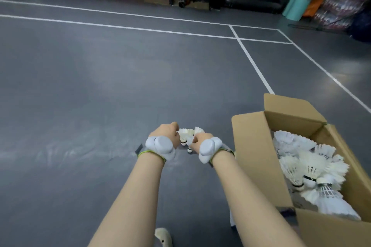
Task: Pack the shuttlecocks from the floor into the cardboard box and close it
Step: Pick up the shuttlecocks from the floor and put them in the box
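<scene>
We had our left hand (167, 133) and right hand (201, 140) curled together around a bunch of shuttlecocks (189, 134) low over the floor (100, 86), gathering them for the open, part-filled cardboard box (259, 156) just beside.

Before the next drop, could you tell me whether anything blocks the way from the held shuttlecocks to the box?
Nothing visible does. Both hands, left and right, hold the shuttlecocks; the box stands open just to their right.
</scene>
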Available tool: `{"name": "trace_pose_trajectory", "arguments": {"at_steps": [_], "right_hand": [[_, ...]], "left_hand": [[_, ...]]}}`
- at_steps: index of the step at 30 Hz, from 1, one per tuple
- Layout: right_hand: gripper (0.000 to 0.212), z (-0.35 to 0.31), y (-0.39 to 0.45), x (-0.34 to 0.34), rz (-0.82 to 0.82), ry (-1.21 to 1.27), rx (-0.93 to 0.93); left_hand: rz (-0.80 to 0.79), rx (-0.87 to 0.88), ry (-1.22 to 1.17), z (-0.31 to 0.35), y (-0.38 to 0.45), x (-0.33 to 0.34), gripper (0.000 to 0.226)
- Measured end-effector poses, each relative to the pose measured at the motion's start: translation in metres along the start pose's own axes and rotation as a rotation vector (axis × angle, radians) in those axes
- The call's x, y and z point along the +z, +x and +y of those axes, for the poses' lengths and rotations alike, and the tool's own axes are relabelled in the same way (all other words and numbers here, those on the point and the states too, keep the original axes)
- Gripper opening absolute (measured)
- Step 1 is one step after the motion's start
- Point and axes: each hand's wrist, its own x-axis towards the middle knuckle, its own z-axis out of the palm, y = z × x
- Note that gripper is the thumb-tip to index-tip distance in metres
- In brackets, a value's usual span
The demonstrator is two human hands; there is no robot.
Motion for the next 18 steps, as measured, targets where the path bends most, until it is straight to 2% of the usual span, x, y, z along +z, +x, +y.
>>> {"name": "trace_pose_trajectory", "arguments": {"at_steps": [2, 4, 7, 10, 12, 14, 18], "right_hand": [[0.038, 0.0, 0.024, 0.019, -0.076, 0.004, 0.029], [0.044, 0.011, 0.046, 0.037, -0.107, -0.023, 0.061], [0.042, 0.034, 0.07, 0.056, -0.141, -0.141, 0.125], [0.037, 0.054, 0.105, 0.073, -0.185, -0.292, 0.167], [0.056, 0.067, 0.129, 0.085, -0.241, -0.35, 0.155], [0.069, 0.081, 0.161, 0.101, -0.233, -0.345, 0.141], [0.078, 0.097, 0.208, 0.132, -0.208, -0.328, 0.066]], "left_hand": [[-0.038, -0.026, 0.004, -0.012, 0.01, 0.012, 0.038], [-0.072, -0.026, 0.045, -0.021, 0.022, 0.033, 0.04], [-0.144, -0.011, 0.091, -0.034, 0.038, 0.068, 0.039], [-0.316, -0.001, 0.141, -0.062, 0.071, 0.112, 0.041], [-0.386, -0.015, 0.17, -0.083, 0.098, 0.137, 0.043], [-0.387, -0.011, 0.229, -0.093, 0.138, 0.163, 0.048], [-0.296, 0.094, 0.324, -0.097, 0.198, 0.202, 0.064]]}}
